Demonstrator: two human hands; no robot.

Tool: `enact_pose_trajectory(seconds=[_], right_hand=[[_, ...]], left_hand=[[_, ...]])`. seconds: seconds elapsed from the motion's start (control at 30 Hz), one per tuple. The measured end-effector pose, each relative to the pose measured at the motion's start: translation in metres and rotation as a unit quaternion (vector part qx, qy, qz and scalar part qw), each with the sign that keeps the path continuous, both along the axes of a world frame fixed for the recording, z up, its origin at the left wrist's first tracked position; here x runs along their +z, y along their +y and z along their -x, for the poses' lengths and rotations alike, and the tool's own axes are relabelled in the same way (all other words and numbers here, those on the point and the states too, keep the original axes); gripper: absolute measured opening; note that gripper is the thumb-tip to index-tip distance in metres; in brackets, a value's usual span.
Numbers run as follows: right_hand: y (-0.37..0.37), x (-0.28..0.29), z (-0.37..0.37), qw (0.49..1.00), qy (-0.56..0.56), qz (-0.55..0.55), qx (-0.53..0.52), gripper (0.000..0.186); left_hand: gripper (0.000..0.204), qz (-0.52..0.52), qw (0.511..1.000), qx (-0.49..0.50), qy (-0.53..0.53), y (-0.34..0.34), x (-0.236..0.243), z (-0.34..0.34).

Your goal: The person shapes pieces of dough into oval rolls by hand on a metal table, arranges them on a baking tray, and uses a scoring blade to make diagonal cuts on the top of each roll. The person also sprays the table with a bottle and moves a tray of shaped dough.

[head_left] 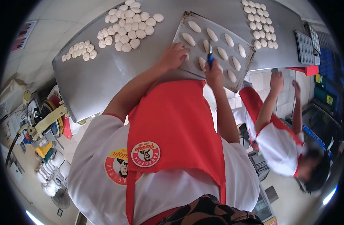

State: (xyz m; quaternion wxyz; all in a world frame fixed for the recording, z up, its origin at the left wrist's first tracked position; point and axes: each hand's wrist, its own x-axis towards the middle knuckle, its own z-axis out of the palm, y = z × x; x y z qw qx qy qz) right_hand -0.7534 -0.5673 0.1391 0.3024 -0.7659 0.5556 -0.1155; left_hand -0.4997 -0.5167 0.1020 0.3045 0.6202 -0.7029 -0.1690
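My right hand (214,74) is closed round a knife with a blue handle (210,58). Its short blade points away from me, over an oval dough piece (205,45) on the metal baking tray (251,56). Several long oval dough pieces (222,53) lie spaced out across that tray, which sits askew at the table's near edge. At the tray's left side, my left hand (174,55) has its fingers loosely apart. They reach over the rim beside a dough piece (186,57), mostly hidden by the hand; whether they touch it I cannot tell.
On the grey metal table (93,78), a large group of dough balls (130,28) and smaller ones (80,50) lie to the left. Rows of dough rounds (259,22) and a moulded pan (304,47) are at the right. A co-worker (279,146) stands close on my right.
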Motion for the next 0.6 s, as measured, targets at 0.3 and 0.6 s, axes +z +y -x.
enact_pose_trajectory(seconds=[0.3, 0.6], right_hand=[[0.058, 0.003, -0.042, 0.989, 0.09, -0.075, 0.093, 0.073], [0.08, -0.006, -0.023, 0.984, 0.117, -0.059, 0.123, 0.073]], left_hand=[[0.031, -0.018, 0.999, -0.011, -0.024, -0.008, -0.016, -0.011], [0.033, -0.05, 0.997, -0.016, -0.06, -0.003, -0.024, -0.01]])
